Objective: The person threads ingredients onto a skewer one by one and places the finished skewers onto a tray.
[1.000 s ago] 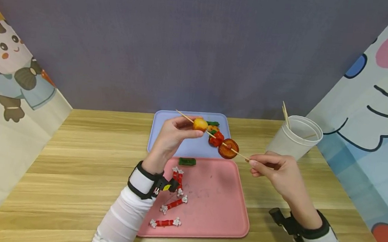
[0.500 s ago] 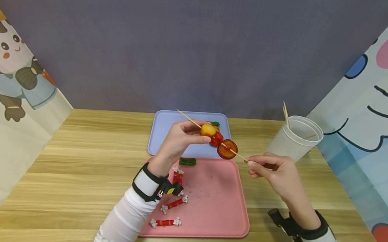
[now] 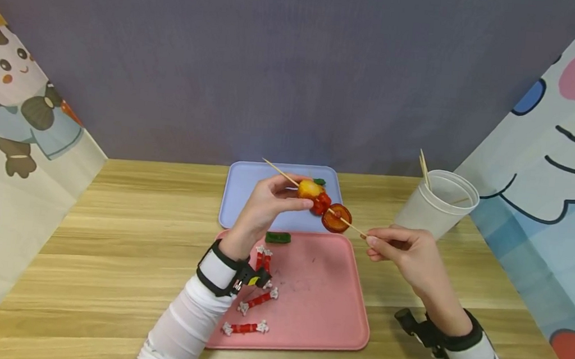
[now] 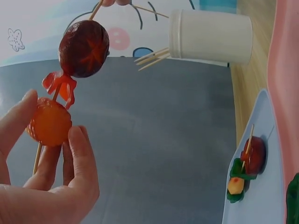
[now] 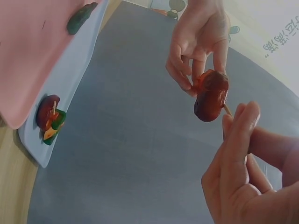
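Threading looks well along: the skewer (image 3: 352,227), up in the air, bears a disc (image 3: 337,219), a red piece (image 3: 321,203) and a ball (image 3: 310,190), its far tip bare. The left hand (image 3: 267,205) pinches the ball; the right hand (image 3: 408,254) pinches the skewer's near end. Another loaded stick (image 4: 254,156) on the blue tray (image 3: 238,187) is probably finished. The green piece (image 3: 278,237) and red rolls (image 3: 244,328), white and knobbly at the ends, lie unthreaded on the pink tray (image 3: 317,317). The disc is thick, brown and glossy; the ball rounded, the red piece crinkled.
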Action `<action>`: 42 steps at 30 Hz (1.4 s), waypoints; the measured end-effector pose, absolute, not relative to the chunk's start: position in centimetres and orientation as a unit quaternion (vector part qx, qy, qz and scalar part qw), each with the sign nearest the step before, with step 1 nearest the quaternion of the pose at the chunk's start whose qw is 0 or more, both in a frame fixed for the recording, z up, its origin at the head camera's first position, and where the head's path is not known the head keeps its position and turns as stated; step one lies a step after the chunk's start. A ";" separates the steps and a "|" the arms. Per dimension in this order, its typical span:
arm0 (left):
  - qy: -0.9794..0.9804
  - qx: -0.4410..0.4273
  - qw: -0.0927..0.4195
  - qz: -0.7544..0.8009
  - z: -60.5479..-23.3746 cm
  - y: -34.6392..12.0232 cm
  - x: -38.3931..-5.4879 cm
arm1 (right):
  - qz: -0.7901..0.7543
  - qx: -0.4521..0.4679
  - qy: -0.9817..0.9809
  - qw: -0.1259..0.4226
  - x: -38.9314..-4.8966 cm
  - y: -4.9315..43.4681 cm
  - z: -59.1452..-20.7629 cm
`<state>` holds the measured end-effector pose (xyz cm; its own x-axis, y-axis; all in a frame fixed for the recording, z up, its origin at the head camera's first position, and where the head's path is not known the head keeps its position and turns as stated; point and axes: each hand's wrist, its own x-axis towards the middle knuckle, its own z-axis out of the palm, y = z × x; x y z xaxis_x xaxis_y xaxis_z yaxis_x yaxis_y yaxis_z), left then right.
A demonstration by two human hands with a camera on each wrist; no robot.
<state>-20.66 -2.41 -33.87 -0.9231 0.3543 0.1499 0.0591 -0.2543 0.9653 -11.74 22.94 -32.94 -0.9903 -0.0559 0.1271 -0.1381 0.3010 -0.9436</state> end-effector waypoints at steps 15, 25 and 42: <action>0.901 0.236 0.041 0.362 -37.3 -6.3 -22.1 | 0.640 0.042 -0.767 0.028 -12.1 25.5 -34.7; 0.940 0.237 0.084 0.233 -38.8 -6.1 -21.6 | 0.611 0.033 -0.789 0.043 -14.4 30.5 -41.2; 0.950 0.233 0.082 0.191 -40.2 -5.9 -21.7 | 0.649 0.013 -0.759 0.041 -15.1 32.9 -42.5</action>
<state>-21.66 -5.89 -40.17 -0.8776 0.4748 -0.0659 0.4122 0.8177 0.4019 -15.08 32.88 -42.48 -0.9963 0.0326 0.0790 -0.0730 0.1562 -0.9850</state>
